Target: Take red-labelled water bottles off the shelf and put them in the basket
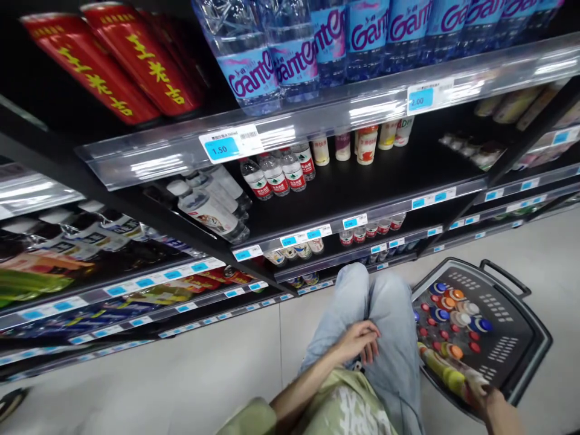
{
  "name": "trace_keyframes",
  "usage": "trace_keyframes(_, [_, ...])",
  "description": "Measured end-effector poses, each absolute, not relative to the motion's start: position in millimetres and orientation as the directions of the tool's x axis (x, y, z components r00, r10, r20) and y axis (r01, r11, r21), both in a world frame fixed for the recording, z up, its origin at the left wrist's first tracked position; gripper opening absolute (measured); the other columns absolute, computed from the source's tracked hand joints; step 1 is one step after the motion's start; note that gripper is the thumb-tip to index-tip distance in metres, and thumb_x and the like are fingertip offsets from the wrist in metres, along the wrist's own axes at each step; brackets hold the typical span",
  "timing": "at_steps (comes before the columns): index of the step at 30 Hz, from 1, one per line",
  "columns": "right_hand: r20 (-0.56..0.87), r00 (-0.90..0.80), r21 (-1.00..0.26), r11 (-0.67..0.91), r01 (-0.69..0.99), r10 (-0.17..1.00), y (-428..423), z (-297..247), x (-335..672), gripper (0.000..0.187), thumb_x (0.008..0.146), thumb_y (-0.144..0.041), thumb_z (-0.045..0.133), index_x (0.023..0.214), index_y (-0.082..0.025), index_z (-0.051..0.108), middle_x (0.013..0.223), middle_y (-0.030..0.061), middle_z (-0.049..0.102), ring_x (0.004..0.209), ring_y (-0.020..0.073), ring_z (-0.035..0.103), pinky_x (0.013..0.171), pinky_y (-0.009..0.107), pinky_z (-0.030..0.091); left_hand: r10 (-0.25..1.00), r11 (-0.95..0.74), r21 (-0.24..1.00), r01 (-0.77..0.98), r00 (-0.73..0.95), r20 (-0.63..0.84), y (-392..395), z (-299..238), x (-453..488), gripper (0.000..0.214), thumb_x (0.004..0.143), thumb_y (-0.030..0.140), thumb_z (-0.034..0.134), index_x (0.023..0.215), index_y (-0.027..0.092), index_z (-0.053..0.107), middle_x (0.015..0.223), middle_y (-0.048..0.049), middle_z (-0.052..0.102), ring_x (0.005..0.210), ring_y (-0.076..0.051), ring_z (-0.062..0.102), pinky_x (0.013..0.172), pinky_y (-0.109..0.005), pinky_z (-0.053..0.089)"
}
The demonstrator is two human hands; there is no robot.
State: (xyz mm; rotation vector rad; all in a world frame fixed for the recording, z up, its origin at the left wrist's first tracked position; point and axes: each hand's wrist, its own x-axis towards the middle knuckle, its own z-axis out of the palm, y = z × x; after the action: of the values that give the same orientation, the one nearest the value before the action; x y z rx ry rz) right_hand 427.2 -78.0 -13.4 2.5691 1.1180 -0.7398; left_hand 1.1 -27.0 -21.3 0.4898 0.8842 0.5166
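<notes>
My left hand rests on my thighs in blue jeans, fingers loosely curled and slightly apart, with nothing in it. At the lower right, my right hand is closed on the near end of a yellow drink bottle, which lies tilted over the near side of the basket. A paler bottle lies alongside it; whether the hand grips that one too is unclear. Inside the black basket stand several bottles, seen from above, with red, blue, orange and white caps.
Ahead, a shelf holds small red-labelled water bottles, milk-drink bottles and clear bottles lying tilted. Above it are large water bottles and red cans. The shelf edges jut out close overhead. The basket's handle points away.
</notes>
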Motion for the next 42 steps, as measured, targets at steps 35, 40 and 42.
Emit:
trace_keyframes(35, [-0.423, 0.167, -0.103, -0.231, 0.968, 0.891, 111, -10, 124, 0.094, 0.097, -0.050, 0.070, 0.172, -0.007, 0.032, 0.172, 0.0366, 0.033, 0.149, 0.0553, 0.038, 0.113, 0.075, 0.040, 0.717, 0.362, 0.891, 0.276, 0.529, -0.455, 38, 29, -70, 0.036, 0.099, 0.046, 0.061, 0.121, 0.019, 0.070, 0.095, -0.0063, 0.077, 0.082, -0.019, 0.074, 0.073, -0.029, 0.059])
trace_keyframes(40, [-0.421, 0.142, -0.110, -0.205, 0.973, 0.896, 111, -10, 120, 0.091, 0.097, -0.048, 0.069, 0.170, -0.005, 0.035, 0.171, 0.0366, 0.036, 0.147, 0.0537, 0.039, 0.112, 0.074, 0.041, 0.849, 0.289, 0.896, 0.338, 0.342, -0.403, 89, 60, -123, 0.038, 0.102, 0.052, 0.062, 0.120, 0.019, 0.070, 0.100, -0.0071, 0.078, 0.087, -0.020, 0.076, 0.080, -0.030, 0.061])
trace_keyframes(42, [-0.413, 0.149, -0.121, -0.216, 0.969, 0.899, 110, -11, 122, 0.090, 0.097, -0.047, 0.070, 0.170, -0.006, 0.036, 0.171, 0.0364, 0.037, 0.147, 0.0533, 0.039, 0.113, 0.074, 0.040, 0.909, 0.279, 0.917, 0.284, 0.229, -0.347, 105, 73, -140, 0.039, 0.102, 0.054, 0.064, 0.120, 0.019, 0.068, 0.099, -0.0070, 0.078, 0.087, -0.020, 0.075, 0.080, -0.031, 0.062])
